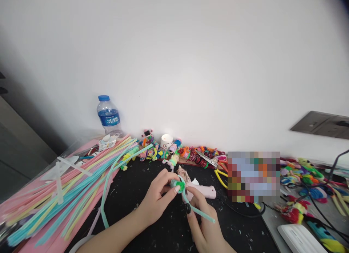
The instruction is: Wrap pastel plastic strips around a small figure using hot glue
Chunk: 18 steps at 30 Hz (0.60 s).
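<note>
Both hands meet over the black mat [141, 195]. My left hand [156, 200] pinches a small green pipe-cleaner coil [179, 185] between thumb and fingertips. My right hand [203, 224], fingers closed, grips the pale teal pipe cleaner [200, 212] that runs from the coil down to the right. A small pinkish figure [184, 174] sits just behind the coil, touching it. A white glue gun [204, 190] lies right behind my right hand.
A big bundle of pastel pipe cleaners [68, 195] covers the left. A water bottle [109, 116] and a white jar [166, 140] stand by the wall, with a row of small colourful figures [191, 153]. Yellow-handled pliers [218, 169], cables and more craft pieces [308, 180] lie right.
</note>
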### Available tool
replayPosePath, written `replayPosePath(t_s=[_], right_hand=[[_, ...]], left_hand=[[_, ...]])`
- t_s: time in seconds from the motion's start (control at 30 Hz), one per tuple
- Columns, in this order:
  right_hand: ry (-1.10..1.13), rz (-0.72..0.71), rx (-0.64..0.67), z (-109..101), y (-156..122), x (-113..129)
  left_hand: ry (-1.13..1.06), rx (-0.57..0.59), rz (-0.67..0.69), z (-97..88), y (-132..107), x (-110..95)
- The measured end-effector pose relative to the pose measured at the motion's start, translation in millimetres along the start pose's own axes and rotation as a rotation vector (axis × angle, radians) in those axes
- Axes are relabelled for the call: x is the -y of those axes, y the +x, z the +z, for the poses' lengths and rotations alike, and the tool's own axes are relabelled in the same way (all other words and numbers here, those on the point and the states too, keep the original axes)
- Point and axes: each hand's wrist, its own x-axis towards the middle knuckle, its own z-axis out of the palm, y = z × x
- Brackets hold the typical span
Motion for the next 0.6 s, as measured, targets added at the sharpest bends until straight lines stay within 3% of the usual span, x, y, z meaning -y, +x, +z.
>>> replayPosePath(t_s=[0.33,0.6], right_hand=[[0.065,0.088,0.006,1.3,0.9,2.4],[0.056,0.066,-0.028,-0.4,3.3,-0.7]], left_hand=[[-0.022,-0.002,-0.016,0.2,-1.0,0.6],[0.001,-0.018,-0.029,1.3,-1.2,0.7]])
